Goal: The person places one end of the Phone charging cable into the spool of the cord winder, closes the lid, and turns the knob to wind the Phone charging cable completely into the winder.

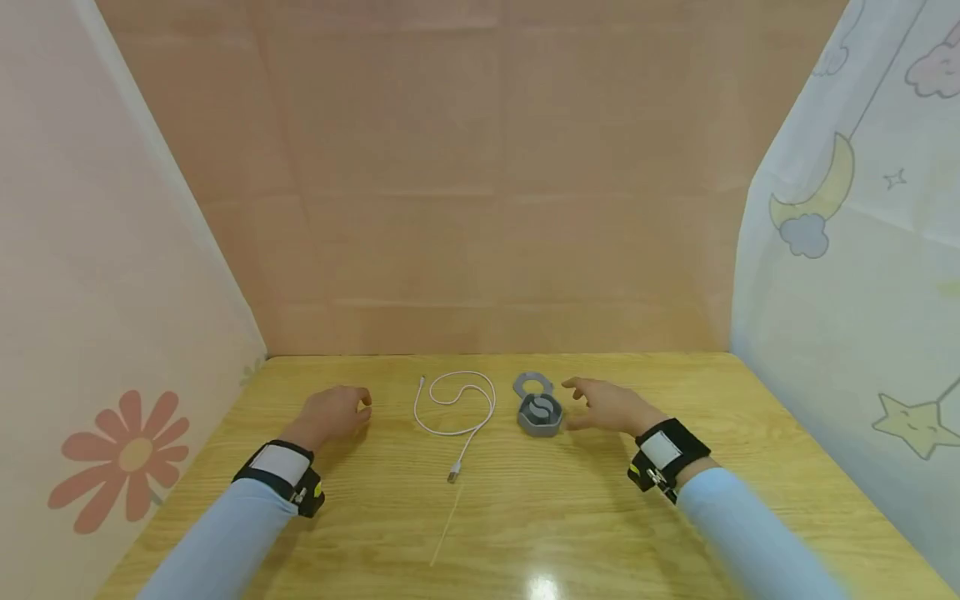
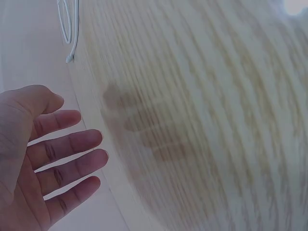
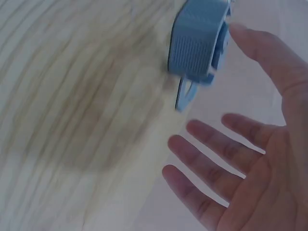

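One grey case [image 1: 539,413] just beside right hand [image 1: 611,407] fingers [image 3: 204,155], untouched

Left hand [image 2: 33,154] at lower left, palm showing, fingers [image 2: 72,142] straight and spread, holding nothing. Just off the wood-grain bench [image 2: 202,120], finger shadows falling on it. White cable [image 2: 70,29] loops at top left, well apart from the hand. Bench blurred.

Grey octagonal case [image 1: 540,414] upright, lid open; white cable [image 1: 457,410] looped just left.
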